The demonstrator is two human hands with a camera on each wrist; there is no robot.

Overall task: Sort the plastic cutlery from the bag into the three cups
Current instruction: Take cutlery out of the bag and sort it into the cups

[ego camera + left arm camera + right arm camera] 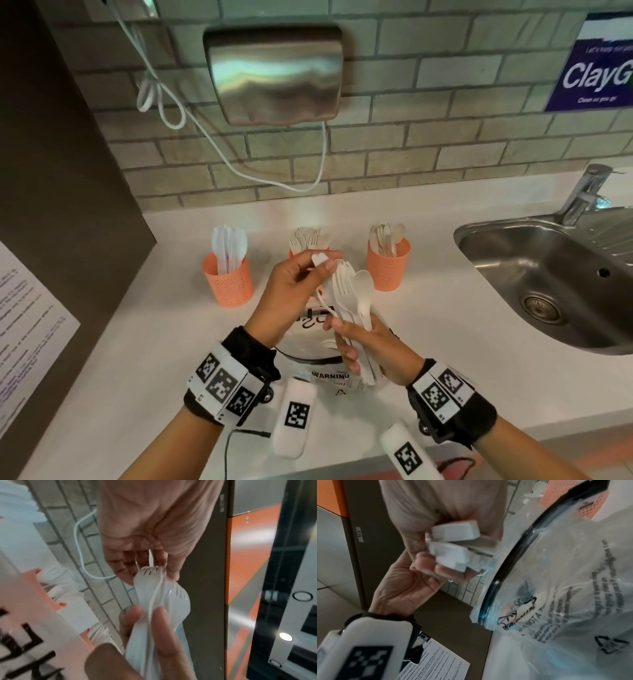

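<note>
My right hand [346, 346] grips a bundle of white plastic forks and a spoon [346, 287] by the handles, above the clear bag [329, 373] on the counter. My left hand [323, 265] pinches one white knife [320, 259] at its serrated tip, beside the bundle. The left wrist view shows that knife [150, 601] edge-on against the fork heads [173, 599]. The handle ends [453, 543] stick out of my right fist [453, 507]. Three orange cups stand behind: knives [227, 281] left, forks [308, 240] middle and partly hidden, spoons [388, 267] right.
A steel sink [548, 274] with a tap [585, 192] lies to the right. A hand dryer [274, 72] and a white cable [205, 137] hang on the tiled wall. A dark panel [51, 171] with a paper notice [27, 335] stands at the left.
</note>
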